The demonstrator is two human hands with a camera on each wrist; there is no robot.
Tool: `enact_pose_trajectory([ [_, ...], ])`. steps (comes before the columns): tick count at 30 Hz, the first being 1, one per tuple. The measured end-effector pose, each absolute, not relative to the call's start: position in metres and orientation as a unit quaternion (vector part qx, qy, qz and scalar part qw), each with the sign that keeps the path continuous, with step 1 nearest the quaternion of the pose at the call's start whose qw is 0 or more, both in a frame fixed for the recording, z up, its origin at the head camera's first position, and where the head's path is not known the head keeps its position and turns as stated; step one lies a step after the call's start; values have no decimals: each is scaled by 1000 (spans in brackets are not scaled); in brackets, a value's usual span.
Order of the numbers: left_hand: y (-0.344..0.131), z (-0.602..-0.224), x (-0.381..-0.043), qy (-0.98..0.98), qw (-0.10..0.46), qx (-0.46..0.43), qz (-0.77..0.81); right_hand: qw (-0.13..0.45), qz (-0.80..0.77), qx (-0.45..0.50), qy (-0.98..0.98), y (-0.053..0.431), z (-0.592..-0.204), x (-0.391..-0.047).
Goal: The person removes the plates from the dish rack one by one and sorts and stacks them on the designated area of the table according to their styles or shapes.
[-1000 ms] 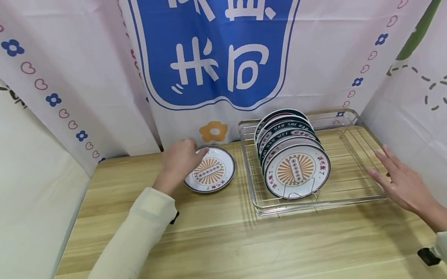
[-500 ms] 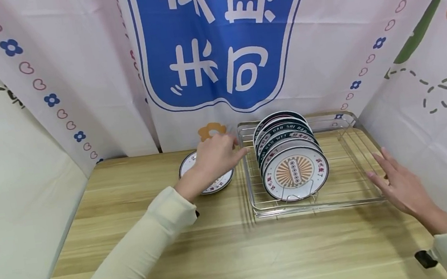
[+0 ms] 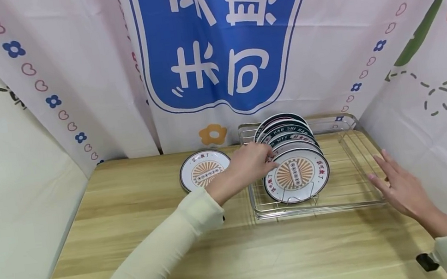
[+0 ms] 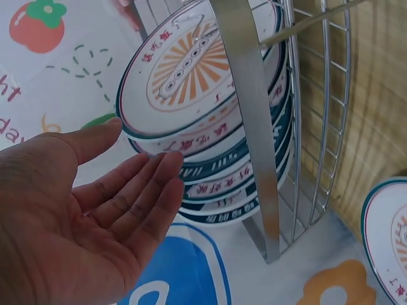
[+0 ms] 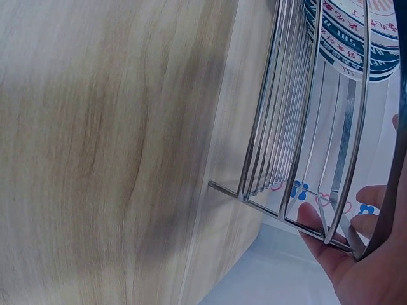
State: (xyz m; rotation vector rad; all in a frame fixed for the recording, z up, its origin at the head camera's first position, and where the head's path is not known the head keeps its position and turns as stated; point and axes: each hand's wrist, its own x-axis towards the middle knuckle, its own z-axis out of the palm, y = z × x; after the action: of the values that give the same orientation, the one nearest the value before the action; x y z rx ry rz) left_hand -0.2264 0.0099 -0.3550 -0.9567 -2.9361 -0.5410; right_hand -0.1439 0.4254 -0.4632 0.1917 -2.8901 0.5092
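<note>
My left hand (image 3: 251, 161) is at the left side of the front plate (image 3: 296, 176), which stands upright in a wire dish rack (image 3: 354, 200). In the left wrist view, the thumb lies by that plate's rim and the loosely bent fingers (image 4: 149, 200) are beside the row's edges; contact is hard to tell. Several more plates (image 4: 219, 181), white and dark green rimmed, stand behind it. At the rack's right end is my right hand (image 3: 407, 184), fingers extended and thumb apart. In the right wrist view, its thumb (image 5: 311, 219) shows near the rack's corner.
One round plate (image 3: 202, 167) with an orange sunburst lies flat on the wooden table (image 3: 263, 255), left of the rack. Behind the table hangs a printed cloth (image 3: 107, 79), with cloth walls at both sides.
My left hand has moved right, from over the flat plate to the front plate in the rack. That flat plate is now mostly uncovered. The right hand stays at the rack's end.
</note>
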Motion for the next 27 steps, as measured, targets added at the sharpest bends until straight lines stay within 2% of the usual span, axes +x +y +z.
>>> enact_pose_trajectory([
  [15, 29, -373, -236, -924, -27, -317, -212, 109, 173, 70, -976, 424, -462, -142],
  [27, 44, -382, -243, -928, -50, -319, -184, 106, 175, 67, -977, 425, -463, -142],
])
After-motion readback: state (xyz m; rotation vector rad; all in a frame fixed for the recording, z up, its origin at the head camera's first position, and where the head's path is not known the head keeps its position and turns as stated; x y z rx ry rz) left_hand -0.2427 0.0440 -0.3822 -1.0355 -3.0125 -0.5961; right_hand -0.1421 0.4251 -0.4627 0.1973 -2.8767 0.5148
